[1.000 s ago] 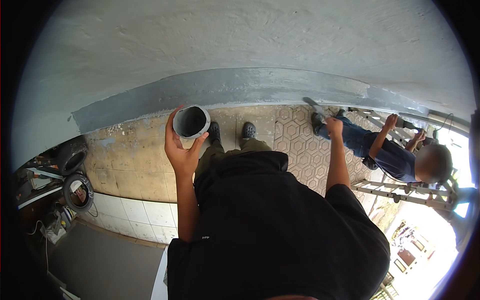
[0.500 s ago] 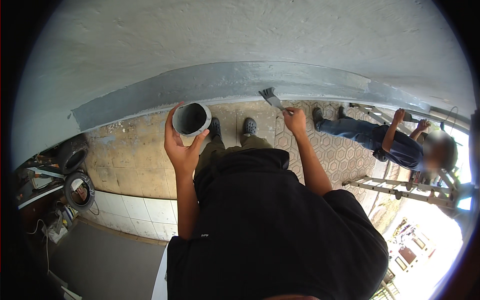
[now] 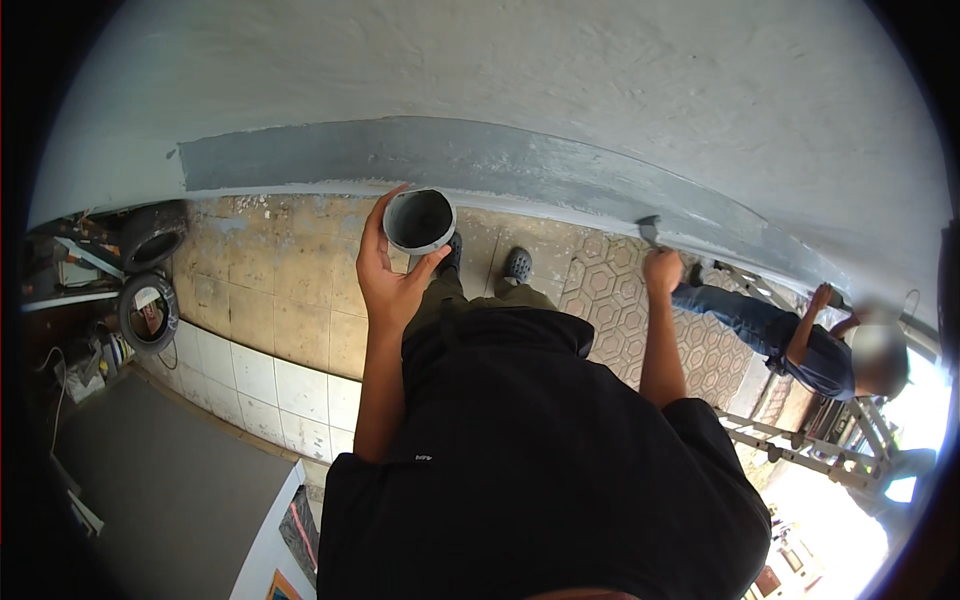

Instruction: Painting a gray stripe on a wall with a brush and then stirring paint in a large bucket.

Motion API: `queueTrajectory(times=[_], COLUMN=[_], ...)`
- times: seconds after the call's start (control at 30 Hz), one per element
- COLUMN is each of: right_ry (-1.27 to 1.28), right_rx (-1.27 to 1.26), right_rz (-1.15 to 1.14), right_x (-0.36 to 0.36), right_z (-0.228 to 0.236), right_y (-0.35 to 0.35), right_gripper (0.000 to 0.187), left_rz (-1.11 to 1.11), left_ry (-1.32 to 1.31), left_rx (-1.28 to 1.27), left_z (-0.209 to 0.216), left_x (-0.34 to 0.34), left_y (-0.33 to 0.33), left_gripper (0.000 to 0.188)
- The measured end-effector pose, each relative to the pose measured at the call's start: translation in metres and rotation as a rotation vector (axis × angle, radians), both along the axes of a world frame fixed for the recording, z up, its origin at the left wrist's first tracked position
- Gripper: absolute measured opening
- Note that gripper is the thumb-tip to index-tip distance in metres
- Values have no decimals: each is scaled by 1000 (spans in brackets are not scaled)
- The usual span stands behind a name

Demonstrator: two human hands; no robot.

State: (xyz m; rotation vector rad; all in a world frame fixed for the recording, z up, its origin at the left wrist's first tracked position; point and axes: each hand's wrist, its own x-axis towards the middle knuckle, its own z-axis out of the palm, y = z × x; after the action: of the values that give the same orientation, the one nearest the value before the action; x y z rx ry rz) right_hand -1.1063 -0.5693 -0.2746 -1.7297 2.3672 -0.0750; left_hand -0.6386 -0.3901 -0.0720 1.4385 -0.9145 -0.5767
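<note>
My left hand (image 3: 391, 285) is wrapped round a grey round cup (image 3: 432, 240), its open mouth facing up and its inside dark. Thumb and fingers press on opposite sides of it. My right hand (image 3: 662, 271) is closed on the handle of a paintbrush (image 3: 650, 229), whose dark bristles point at the lower part of the wall. Whether the bristles touch the wall I cannot tell. A darker grey painted band (image 3: 400, 150) runs along the lower pale grey wall (image 3: 480, 60) in front of me.
At right another person (image 3: 815, 345) stands beside the wall, next to a ladder (image 3: 800, 450). Tyres (image 3: 150, 312) and clutter lie at far left, near a white tiled ledge (image 3: 285, 388). Patterned paving (image 3: 615, 320) and yellowish tiles (image 3: 260, 310) cover the floor.
My right hand has moved the brush to the right along the wall. The cup in my left hand sits a little further right and higher in view; the whole view has turned slightly.
</note>
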Motion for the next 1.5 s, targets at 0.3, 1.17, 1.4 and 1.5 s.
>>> queueTrajectory(times=[0.3, 1.17, 1.4, 1.5], right_ry=[-304, -246, 15, 92], right_rx=[82, 233, -3, -156], right_rz=[314, 529, 176, 14], right_x=[208, 633, 450, 404], right_z=[30, 8, 44, 63], right_y=[47, 127, 96, 93], right_gripper=[30, 26, 20, 19], left_rz=[49, 261, 306, 275], left_ry=[53, -25, 16, 41], left_rx=[-35, -34, 4, 15], left_z=[-22, -6, -26, -27], left_x=[59, 401, 430, 432], left_y=[11, 156, 172, 164], left_gripper=[84, 77, 76, 76])
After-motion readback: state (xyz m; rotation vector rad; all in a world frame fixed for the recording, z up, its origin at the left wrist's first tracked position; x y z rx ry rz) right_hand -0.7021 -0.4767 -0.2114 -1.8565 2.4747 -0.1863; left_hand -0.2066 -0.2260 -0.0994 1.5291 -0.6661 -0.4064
